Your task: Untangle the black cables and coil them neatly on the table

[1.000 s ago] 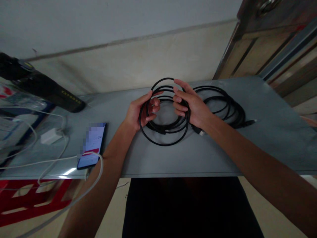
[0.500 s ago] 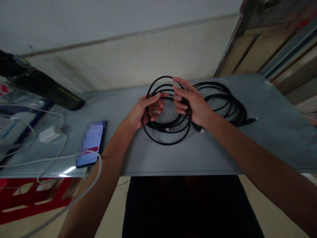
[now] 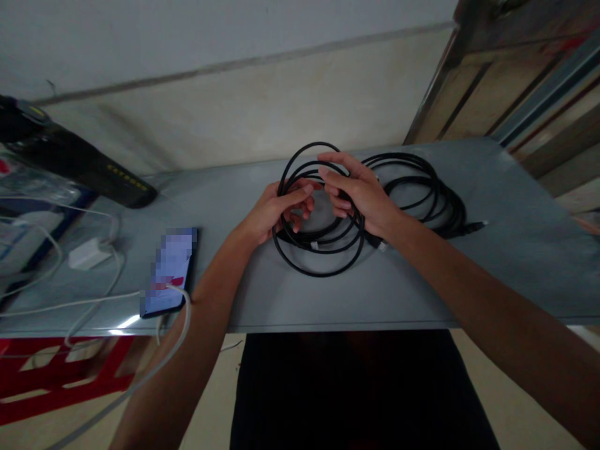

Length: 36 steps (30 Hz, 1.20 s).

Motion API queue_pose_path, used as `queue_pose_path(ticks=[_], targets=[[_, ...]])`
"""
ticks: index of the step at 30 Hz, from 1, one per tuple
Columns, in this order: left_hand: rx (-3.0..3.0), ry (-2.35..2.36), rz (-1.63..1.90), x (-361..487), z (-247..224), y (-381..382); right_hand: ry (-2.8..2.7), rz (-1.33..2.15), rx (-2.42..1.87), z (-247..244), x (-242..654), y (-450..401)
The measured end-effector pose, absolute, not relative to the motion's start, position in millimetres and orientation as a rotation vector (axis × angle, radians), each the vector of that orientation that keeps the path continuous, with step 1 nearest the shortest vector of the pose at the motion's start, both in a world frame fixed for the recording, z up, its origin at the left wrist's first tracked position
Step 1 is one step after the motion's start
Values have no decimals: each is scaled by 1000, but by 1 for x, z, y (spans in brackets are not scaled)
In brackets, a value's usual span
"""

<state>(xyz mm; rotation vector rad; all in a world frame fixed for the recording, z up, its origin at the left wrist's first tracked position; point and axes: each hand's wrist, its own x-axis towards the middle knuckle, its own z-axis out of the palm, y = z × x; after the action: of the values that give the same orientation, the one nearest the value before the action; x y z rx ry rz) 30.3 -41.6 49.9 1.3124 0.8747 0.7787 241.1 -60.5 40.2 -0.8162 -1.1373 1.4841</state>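
A black cable (image 3: 323,274) is gathered in loose round loops above the grey table, held between my two hands. My left hand (image 3: 280,209) is closed round the left side of the loops, thumb on top and fingers curled inside. On the right side, my right hand (image 3: 359,190) grips the same loops, its thumb and forefinger reaching inward over them. A black plug with a pale metal end (image 3: 376,242) lies just below my right wrist. Beside that hand rests a second coil of black cable (image 3: 452,209), its plug end pointing right.
The grey table (image 3: 300,306) stands against a tiled wall. At left lie a phone (image 3: 171,269), a white charger (image 3: 91,253) and white cords (image 3: 107,300); one cord passes over my left forearm. A black bottle-like object (image 3: 84,159) stands behind them. A red plastic stool (image 3: 60,375) is below.
My right thumb and forefinger have shifted slightly left over the loops, and my left thumb has moved a little right. Both hands keep hold of the cable.
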Motion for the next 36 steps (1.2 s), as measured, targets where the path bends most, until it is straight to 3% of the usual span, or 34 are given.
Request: queue_pose_path(ticks=[12, 23, 36], targets=[[1321, 909, 772, 32, 52, -45, -1218, 1523, -823, 46, 242, -64], [1146, 851, 1004, 27, 47, -30, -1256, 1688, -747, 44, 242, -67], [1131, 867, 1014, 28, 49, -30, -1235, 1617, -864, 47, 238, -70]])
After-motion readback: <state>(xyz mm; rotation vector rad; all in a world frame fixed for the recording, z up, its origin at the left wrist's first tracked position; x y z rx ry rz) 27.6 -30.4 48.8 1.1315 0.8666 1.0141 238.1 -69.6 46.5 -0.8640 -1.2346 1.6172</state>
